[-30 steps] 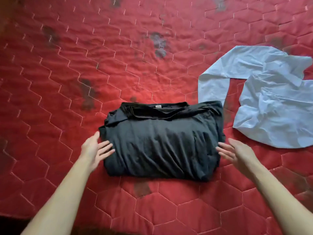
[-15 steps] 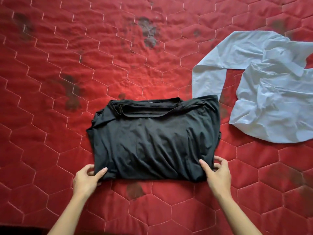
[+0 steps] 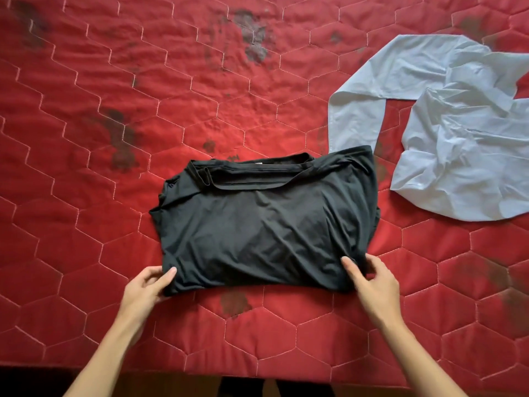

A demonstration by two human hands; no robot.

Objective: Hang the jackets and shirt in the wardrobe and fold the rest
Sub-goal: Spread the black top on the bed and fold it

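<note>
Black top (image 3: pixel 266 224), folded, lies on red quilt (image 3: pixel 86 196). Left hand (image 3: pixel 143 290) pinches its near-left corner; right hand (image 3: pixel 375 285) pinches the near-right corner. Pale shirt (image 3: pixel 458 153) lies crumpled alongside.

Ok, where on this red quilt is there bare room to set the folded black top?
The left half of the red quilt, left of and beyond the black top, is bare. Crowded on the right: the pale blue shirt sprawls there, its sleeve reaching the top's far right corner.
</note>
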